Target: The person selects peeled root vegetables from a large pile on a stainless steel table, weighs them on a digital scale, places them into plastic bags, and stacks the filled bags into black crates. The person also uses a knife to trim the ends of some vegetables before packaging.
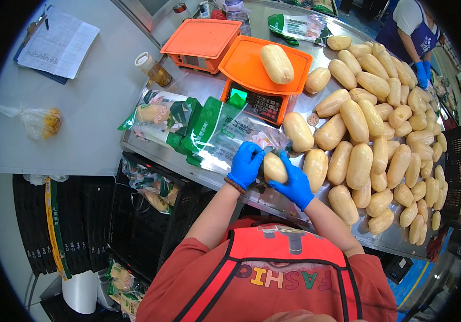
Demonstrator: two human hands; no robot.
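Note:
My left hand, in a blue glove, has its fingers closed at the dark printed edge of a plastic bag. My right hand, also gloved in blue, grips a peeled lotus root segment from its right side. Dark bag film shows around the root's left and upper edges; how far the root sits inside cannot be seen. Just beyond my hands lie clear and green printed plastic bags with a lotus flower print. A packed lotus root bag rests to their left.
Many lotus roots cover the steel table's right side. An orange scale bears one root; a second scale stands beside it. A jar, clipboard and black crate are leftward. A co-worker stands far right.

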